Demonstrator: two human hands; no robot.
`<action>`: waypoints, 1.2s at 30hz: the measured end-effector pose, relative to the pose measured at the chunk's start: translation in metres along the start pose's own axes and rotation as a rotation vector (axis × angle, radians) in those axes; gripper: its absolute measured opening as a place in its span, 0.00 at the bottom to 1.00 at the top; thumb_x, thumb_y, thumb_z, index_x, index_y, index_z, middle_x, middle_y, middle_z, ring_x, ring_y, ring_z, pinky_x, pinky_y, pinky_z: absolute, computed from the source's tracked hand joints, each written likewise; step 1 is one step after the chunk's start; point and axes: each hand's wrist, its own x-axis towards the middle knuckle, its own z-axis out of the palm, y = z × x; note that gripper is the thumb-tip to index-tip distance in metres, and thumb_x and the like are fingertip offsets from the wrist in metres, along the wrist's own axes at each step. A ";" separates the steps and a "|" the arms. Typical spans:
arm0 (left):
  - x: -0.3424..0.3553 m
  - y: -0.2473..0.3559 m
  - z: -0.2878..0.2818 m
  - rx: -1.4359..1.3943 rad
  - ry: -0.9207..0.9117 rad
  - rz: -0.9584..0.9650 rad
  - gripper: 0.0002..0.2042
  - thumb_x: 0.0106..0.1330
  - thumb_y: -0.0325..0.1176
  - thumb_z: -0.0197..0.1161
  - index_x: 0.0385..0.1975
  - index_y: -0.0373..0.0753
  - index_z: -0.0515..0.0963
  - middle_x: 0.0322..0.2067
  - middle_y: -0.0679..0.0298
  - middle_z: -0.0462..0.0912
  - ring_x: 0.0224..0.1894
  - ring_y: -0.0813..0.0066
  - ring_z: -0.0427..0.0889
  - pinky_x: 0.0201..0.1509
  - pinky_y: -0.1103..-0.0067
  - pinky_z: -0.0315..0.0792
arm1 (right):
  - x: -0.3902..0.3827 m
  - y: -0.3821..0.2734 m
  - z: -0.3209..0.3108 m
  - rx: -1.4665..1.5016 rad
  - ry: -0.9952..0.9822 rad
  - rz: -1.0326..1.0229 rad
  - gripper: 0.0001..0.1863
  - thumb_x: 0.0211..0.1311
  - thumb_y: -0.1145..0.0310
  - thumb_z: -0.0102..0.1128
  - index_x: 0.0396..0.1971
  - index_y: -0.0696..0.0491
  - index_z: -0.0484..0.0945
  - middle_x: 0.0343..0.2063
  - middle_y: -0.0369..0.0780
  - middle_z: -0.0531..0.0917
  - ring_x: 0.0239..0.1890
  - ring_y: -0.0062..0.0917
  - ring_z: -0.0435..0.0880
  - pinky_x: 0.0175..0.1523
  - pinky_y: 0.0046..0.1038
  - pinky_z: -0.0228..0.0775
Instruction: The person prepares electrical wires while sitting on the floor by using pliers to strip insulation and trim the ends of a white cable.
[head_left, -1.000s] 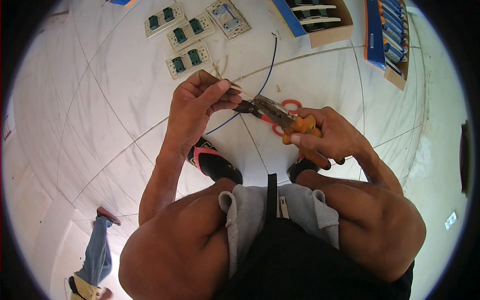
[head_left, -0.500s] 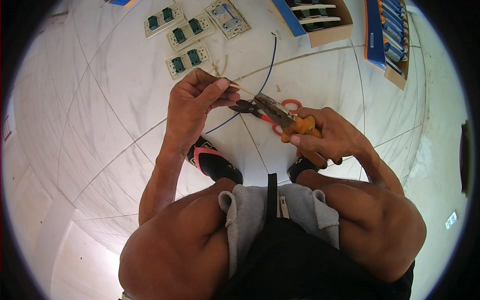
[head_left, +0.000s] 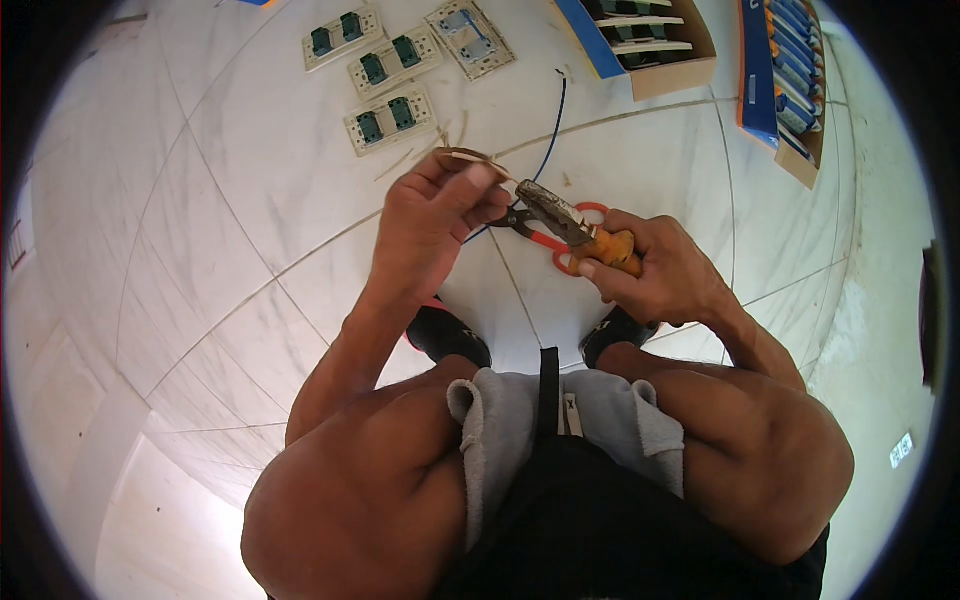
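My left hand (head_left: 430,225) pinches a thin pale wire (head_left: 470,156) between thumb and fingers. The wire runs toward the jaw tip of worn pliers (head_left: 556,214); whether the jaws touch it I cannot tell. My right hand (head_left: 668,268) is wrapped round the pliers' orange handles. Beneath the pliers, red-handled scissors (head_left: 545,240) lie on the floor, partly covered by hand and tool. A blue wire (head_left: 556,125) curves along the tiles beyond my hands and passes under them.
Three white plates with green modules, one of them a near plate (head_left: 392,120), lie ahead to the left. Beside them is a plate with a blue wire (head_left: 470,40). Open cartons stand at the far right: a box of plates (head_left: 675,85) and a box of blue-and-white packs (head_left: 797,160).
My left hand has shifted right, closer to my right hand, and the wire now bows above its fingers. The pliers remain in my right hand, and their jaws have moved slightly right.
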 end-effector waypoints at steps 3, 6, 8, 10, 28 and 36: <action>-0.005 0.003 0.005 0.076 -0.015 -0.018 0.12 0.71 0.31 0.64 0.48 0.32 0.80 0.39 0.61 0.85 0.37 0.77 0.84 0.48 0.79 0.79 | 0.003 0.003 0.005 0.186 -0.071 0.036 0.19 0.65 0.54 0.65 0.41 0.56 0.77 0.23 0.38 0.84 0.24 0.22 0.85 0.33 0.28 0.76; -0.003 0.003 0.009 0.118 -0.007 -0.022 0.12 0.71 0.32 0.65 0.48 0.31 0.81 0.37 0.63 0.84 0.36 0.77 0.82 0.48 0.79 0.78 | 0.002 0.005 0.002 0.265 -0.115 0.059 0.20 0.64 0.54 0.65 0.42 0.57 0.77 0.25 0.38 0.83 0.25 0.22 0.85 0.33 0.27 0.77; -0.006 0.006 0.016 0.210 0.064 -0.048 0.12 0.72 0.32 0.64 0.48 0.30 0.79 0.35 0.64 0.83 0.36 0.77 0.81 0.47 0.77 0.77 | 0.001 0.006 0.003 0.227 -0.097 0.083 0.21 0.63 0.54 0.66 0.42 0.57 0.77 0.24 0.37 0.83 0.26 0.21 0.86 0.34 0.27 0.78; -0.004 0.005 0.015 0.253 0.084 -0.058 0.12 0.72 0.33 0.64 0.45 0.30 0.80 0.34 0.64 0.83 0.36 0.77 0.81 0.47 0.78 0.76 | 0.001 0.004 0.003 0.190 -0.088 0.088 0.21 0.63 0.54 0.66 0.43 0.57 0.77 0.24 0.37 0.83 0.26 0.21 0.86 0.34 0.27 0.78; -0.003 0.003 0.013 0.167 0.075 -0.017 0.11 0.73 0.32 0.63 0.46 0.30 0.80 0.39 0.63 0.85 0.39 0.78 0.81 0.51 0.77 0.74 | 0.007 0.010 0.010 0.324 -0.103 0.037 0.23 0.65 0.53 0.63 0.45 0.60 0.77 0.24 0.38 0.82 0.25 0.22 0.85 0.33 0.26 0.78; -0.001 0.003 0.012 0.250 0.087 0.050 0.09 0.71 0.29 0.65 0.44 0.30 0.81 0.39 0.62 0.85 0.39 0.76 0.82 0.52 0.76 0.75 | 0.005 0.006 0.007 0.313 -0.103 0.071 0.22 0.65 0.55 0.63 0.44 0.60 0.77 0.23 0.37 0.82 0.25 0.22 0.85 0.33 0.25 0.77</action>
